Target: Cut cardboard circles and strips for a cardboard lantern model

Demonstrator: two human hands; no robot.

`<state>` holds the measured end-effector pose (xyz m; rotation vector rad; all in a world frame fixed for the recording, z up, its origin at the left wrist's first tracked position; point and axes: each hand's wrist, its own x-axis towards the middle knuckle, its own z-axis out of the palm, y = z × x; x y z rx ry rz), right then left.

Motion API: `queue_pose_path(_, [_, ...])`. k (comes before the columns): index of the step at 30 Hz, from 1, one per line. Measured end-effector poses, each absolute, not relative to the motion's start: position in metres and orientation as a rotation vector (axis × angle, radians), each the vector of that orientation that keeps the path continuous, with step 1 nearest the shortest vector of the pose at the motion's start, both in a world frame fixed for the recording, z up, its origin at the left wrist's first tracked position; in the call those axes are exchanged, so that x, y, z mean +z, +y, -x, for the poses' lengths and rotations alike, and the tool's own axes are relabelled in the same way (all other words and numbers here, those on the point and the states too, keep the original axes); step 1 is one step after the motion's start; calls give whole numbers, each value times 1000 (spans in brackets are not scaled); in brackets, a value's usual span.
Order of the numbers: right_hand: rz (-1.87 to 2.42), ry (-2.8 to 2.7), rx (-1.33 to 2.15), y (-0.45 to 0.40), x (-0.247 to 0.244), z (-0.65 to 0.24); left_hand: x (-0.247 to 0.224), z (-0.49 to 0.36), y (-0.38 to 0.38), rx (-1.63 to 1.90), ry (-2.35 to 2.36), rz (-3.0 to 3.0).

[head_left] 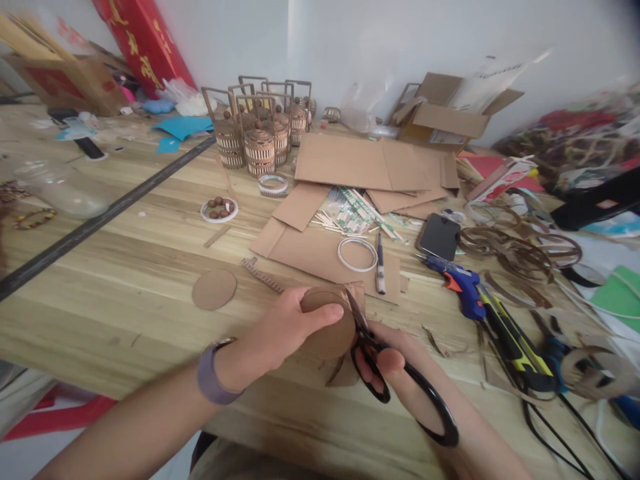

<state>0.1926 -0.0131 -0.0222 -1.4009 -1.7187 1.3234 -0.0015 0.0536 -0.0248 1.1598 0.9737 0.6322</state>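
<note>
My left hand (285, 327) is closed on a round piece of cardboard (330, 337), its thumb lying across the top face. Black-handled scissors (367, 343) are in my right hand (400, 373), with fingers and thumb through the loops. The blades meet the right edge of the cardboard, where a strip of offcut (357, 292) hangs at the rim. Under my hands another brown scrap (345, 373) shows in part. A finished-looking cardboard disc (214, 289) lies flat on the table to the left of my left hand.
Small lidded baskets with tall handles (260, 150) stand at the back. Cardboard sheets (350, 163), a pen (381, 267), a tape ring (357, 255) and a phone (439, 237) lie ahead. At right are a glue gun (463, 287), a yellow-black cutter (515, 343) and coiled strips (520, 243).
</note>
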Motion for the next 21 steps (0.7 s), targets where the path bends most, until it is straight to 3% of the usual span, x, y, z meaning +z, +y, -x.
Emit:
queue_pose_path(9, [1440, -1604, 1394, -16, -21, -189, -23, 1, 53, 587, 1039, -1196])
queue_pose_path(21, [1482, -1804, 1169, -16, -23, -188, -30, 0, 51, 628, 1014, -1161])
